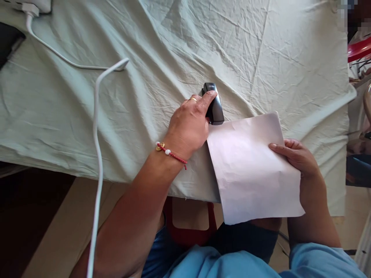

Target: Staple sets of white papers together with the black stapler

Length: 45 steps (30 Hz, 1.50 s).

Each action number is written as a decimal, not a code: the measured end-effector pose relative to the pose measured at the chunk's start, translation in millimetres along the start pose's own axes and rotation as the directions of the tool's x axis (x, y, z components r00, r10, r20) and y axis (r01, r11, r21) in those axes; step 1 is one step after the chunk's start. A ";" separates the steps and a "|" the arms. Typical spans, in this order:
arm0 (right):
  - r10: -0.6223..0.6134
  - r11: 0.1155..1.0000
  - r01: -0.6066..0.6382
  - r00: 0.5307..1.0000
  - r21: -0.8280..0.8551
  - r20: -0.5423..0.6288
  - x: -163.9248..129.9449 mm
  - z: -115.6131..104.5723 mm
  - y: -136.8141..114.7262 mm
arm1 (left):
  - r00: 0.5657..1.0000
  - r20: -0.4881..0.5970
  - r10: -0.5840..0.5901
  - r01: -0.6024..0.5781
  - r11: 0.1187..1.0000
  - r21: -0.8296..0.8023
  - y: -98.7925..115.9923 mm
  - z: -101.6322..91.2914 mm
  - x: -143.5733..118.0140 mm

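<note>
A black stapler (216, 110) lies on the cloth-covered table, its near end at the far left corner of a white sheet of paper (252, 170). My left hand (189, 123) grips the stapler, the index finger stretched along its top and the other fingers curled out of sight on its side. At the paper's right edge my right hand (298, 156) pinches it, thumb on top and fingers beneath. The paper's near edge hangs past the table edge. Whether it is one sheet or a thin stack I cannot tell.
A pale wrinkled cloth (156, 58) covers the table. A white cable (97, 135) runs from a white power strip (43, 5) across the left side toward me. A dark object (10, 42) lies at the far left. Below the edge is a red stool (189, 235).
</note>
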State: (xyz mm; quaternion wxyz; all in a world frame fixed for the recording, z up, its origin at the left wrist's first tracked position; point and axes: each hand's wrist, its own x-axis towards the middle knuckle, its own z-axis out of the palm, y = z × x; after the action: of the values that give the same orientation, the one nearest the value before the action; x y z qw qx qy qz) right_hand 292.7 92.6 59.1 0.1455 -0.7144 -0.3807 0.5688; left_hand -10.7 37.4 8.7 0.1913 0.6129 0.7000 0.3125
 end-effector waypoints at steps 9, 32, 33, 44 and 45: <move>0.009 1.000 -0.010 1.000 0.013 0.008 6.1 -5.7 3.5 | 0.999 -0.017 0.032 -0.033 0.995 -0.094 -7.6 -6.8 2.2; -0.174 0.982 0.172 0.985 0.073 0.012 15.6 -0.6 14.9 | 0.995 -0.020 0.101 -0.100 0.994 0.034 -12.5 4.4 -0.3; -0.161 0.983 0.161 0.987 0.085 0.003 17.9 -2.6 15.2 | 0.993 -0.037 0.108 -0.108 0.994 0.012 -13.2 4.5 -0.2; -0.136 0.981 0.146 0.987 0.128 -0.087 27.3 -7.3 15.0 | 0.986 -0.028 0.162 -0.162 0.987 0.000 1.3 -7.6 0.0; -0.141 0.980 0.152 0.986 0.132 -0.089 27.8 -7.5 15.2 | 0.990 -0.023 0.141 -0.141 0.990 0.029 3.8 -8.7 -1.0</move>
State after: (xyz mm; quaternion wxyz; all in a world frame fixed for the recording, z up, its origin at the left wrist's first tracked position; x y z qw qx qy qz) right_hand 307.2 103.9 32.2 0.2511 -0.6946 -0.3858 0.5528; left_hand -13.3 34.8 17.5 0.1515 0.6594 0.6615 0.3235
